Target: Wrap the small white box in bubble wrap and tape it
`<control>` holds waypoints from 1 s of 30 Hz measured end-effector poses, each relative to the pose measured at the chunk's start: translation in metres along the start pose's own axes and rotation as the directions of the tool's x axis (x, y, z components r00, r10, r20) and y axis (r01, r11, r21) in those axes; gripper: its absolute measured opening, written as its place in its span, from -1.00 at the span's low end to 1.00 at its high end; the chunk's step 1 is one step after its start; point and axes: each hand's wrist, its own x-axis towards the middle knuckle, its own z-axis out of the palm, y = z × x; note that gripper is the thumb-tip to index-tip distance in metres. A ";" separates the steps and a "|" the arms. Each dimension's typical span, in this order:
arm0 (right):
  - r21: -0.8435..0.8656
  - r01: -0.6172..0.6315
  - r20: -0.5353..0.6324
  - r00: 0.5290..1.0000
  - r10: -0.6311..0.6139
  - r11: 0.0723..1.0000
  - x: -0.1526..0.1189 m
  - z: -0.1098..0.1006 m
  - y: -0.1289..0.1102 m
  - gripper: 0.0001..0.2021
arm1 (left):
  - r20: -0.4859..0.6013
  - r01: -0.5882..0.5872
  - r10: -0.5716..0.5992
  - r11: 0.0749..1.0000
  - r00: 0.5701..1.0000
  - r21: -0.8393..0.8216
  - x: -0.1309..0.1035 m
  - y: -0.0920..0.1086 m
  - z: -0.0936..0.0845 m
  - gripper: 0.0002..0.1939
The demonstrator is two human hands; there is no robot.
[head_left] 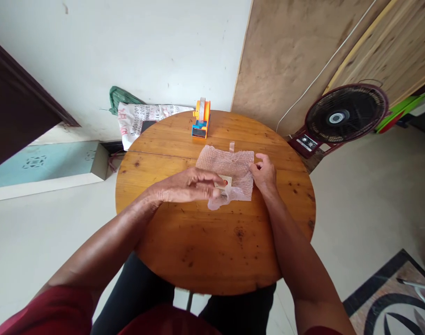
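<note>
A sheet of pinkish bubble wrap (pixel 215 157) lies spread on the round wooden table (pixel 198 242). On it rests a small pale box (pixel 228 180) with a red mark, partly hidden by my fingers. My left hand (pixel 191 184) reaches over the box from the left, fingers stretched out and thumb apart; whether it touches the box I cannot tell. The wrap's near edge is crumpled below these fingers. At the wrap's right edge, my right hand (pixel 264 173) pinches the sheet between thumb and forefinger.
An orange and blue tape dispenser (pixel 201 118) stands at the table's far edge. A short strip of clear tape (pixel 232 146) lies just beyond the wrap. A dark red fan (pixel 338 116) is to the right, and a printed white sack (pixel 130 121) leans behind the table at left.
</note>
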 end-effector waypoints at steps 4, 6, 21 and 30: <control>-0.070 0.008 0.003 1.000 -0.008 0.998 -0.002 -0.002 -0.003 -0.56 | 0.120 -0.057 0.028 0.967 0.992 0.250 -0.018 0.011 0.020 -0.78; -0.109 0.004 0.009 1.000 -0.003 0.994 -0.003 -0.003 -0.006 -0.58 | 0.118 -0.093 0.058 0.945 0.991 0.315 -0.023 0.004 0.030 -0.73; -0.184 -0.001 0.056 0.998 0.011 0.983 -0.005 -0.005 -0.010 -0.57 | 0.153 -0.066 0.034 0.975 0.988 0.214 -0.021 -0.031 0.067 -0.79; -0.263 -0.005 0.074 0.997 0.025 0.965 -0.011 -0.010 -0.014 -0.42 | -0.060 -0.017 0.060 0.828 0.996 0.561 0.008 -0.047 0.084 -0.65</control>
